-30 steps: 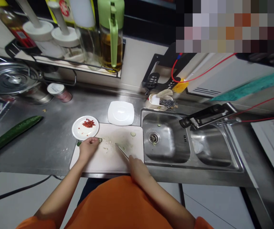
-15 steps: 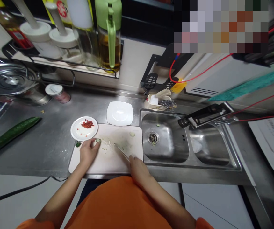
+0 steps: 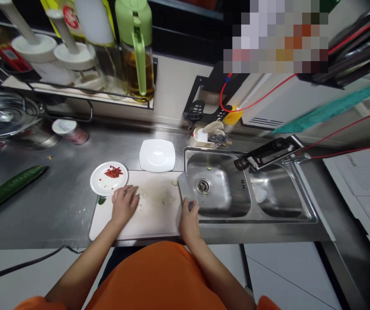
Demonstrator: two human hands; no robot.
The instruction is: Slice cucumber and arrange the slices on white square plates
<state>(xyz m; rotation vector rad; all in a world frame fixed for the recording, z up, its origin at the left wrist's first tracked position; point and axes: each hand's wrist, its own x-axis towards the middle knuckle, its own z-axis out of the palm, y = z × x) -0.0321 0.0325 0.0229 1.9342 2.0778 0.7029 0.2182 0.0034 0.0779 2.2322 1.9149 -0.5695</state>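
My right hand (image 3: 189,221) grips a kitchen knife (image 3: 186,187) by its handle at the right end of the white cutting board (image 3: 155,224). The broad blade lies over the board's right edge, pointing away from me. Close to the blade is a thin cucumber slice (image 3: 174,182). My left hand (image 3: 124,207) rests on the left part of the board with its fingers apart; whatever may lie under them is hidden. A dark green cucumber end (image 3: 101,200) sits left of that hand. Small wet scraps are scattered mid-board.
Beyond my left hand stands a white plate (image 3: 95,180) with chopped red pieces (image 3: 114,172). A square white plate (image 3: 157,156) is behind the board. The double sink (image 3: 223,211) borders the board's right side. A long cucumber (image 3: 12,189) lies at left, near a lidded pot (image 3: 39,135).
My right hand has swung the knife rightward, from mid-board to the board's right edge. My left fingers have spread, and the cucumber piece seen at them before is out of sight.
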